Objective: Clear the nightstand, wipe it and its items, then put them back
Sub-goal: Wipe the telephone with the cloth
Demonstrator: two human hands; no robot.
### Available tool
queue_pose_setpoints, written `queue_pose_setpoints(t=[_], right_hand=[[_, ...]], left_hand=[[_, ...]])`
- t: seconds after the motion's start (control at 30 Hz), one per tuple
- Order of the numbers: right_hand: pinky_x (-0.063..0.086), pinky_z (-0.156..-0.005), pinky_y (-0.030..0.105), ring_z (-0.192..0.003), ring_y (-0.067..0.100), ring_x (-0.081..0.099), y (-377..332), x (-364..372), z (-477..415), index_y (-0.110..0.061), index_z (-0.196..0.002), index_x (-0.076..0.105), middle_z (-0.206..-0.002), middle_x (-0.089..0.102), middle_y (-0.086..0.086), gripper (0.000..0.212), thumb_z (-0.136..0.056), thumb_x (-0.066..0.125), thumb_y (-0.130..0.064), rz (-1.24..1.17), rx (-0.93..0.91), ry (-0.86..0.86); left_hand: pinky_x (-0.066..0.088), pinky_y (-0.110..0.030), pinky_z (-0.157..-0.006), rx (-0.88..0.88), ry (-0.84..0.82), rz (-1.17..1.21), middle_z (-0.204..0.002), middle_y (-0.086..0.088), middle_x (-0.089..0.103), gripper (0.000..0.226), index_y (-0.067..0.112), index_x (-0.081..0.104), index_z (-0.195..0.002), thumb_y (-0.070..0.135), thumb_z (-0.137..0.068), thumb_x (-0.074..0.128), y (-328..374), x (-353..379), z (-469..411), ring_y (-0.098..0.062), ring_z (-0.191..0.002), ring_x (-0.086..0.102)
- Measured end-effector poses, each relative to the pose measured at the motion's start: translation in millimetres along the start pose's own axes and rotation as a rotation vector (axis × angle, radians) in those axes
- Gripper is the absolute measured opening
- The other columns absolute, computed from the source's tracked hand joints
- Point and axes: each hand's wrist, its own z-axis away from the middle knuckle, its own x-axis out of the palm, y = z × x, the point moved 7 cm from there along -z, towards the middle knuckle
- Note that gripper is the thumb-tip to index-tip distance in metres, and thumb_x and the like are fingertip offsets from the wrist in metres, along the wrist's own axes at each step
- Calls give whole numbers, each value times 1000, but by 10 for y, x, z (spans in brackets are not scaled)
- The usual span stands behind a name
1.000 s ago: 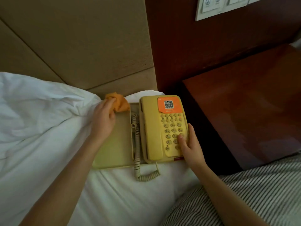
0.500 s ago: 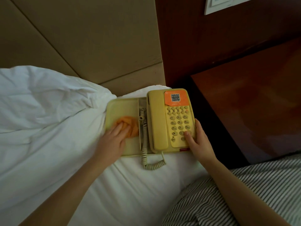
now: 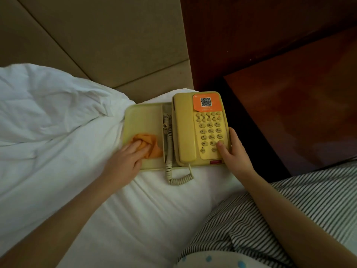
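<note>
A yellow telephone (image 3: 185, 128) with an orange QR sticker lies on the white bed, joined on its left to a flat yellow tray (image 3: 144, 120). Its coiled cord (image 3: 170, 163) runs down between the two and loops onto the sheet. My left hand (image 3: 123, 161) presses a crumpled orange cloth (image 3: 150, 144) onto the near end of the tray, fingers curled over it. My right hand (image 3: 233, 153) grips the phone's near right corner, thumb on the keypad. The dark wooden nightstand (image 3: 301, 113) stands to the right with a bare top.
A white duvet (image 3: 48, 117) bunches up at the left against the beige padded headboard (image 3: 108, 41). A dark gap separates bed and nightstand. My striped clothing (image 3: 280, 215) fills the lower right.
My left hand has drawn the orange cloth from the tray's far end toward its near end. The right hand has kept its hold on the phone.
</note>
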Motion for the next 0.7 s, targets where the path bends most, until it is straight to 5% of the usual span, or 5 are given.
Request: queue_pose_setpoints(t=[0.1,0.23,0.3,0.57,0.7], right_hand=[[51,-90,45,-113,13,55,-8,-23,6,-26,-139,34,-128,54,-6,67,-83,46,-59,-10,6,5],[52,-90,45,-112,12,56,-24,-35,17,-27,-135,40,-124,56,-7,59,-85,47,-57,-4,7,20],[51,-91,45,-113,13,55,-31,-38,12,-26,-136,39,-125,55,-7,68,-79,43,-64,-1,18,15],[48,-95,46,-116,13,53,13,-63,15,-25,-136,42,-127,55,-6,66,-80,42,-60,-54,60,1],[50,-94,45,-114,13,55,-22,-20,47,-25,-137,41,-127,55,-5,62,-83,46,-55,-104,73,-16]], left_hand=[[52,-42,-74,-93,34,-94,-117,-14,54,53,11,52,-130,26,-82,35,-164,-11,-275,-31,-100,49],[28,-46,-106,-413,9,-107,-143,-15,32,54,16,31,-144,16,-91,42,-345,89,-886,-37,-129,29],[22,-44,-111,-415,2,-55,-147,-12,31,53,20,34,-143,13,-91,42,-328,133,-976,-35,-133,26],[53,-42,-70,-97,139,-90,-116,-8,53,47,16,53,-123,15,-76,48,35,-36,67,-29,-95,49],[48,-49,-85,-245,107,-122,-121,-21,51,48,6,51,-129,12,-82,48,-159,20,-351,-40,-103,50]])
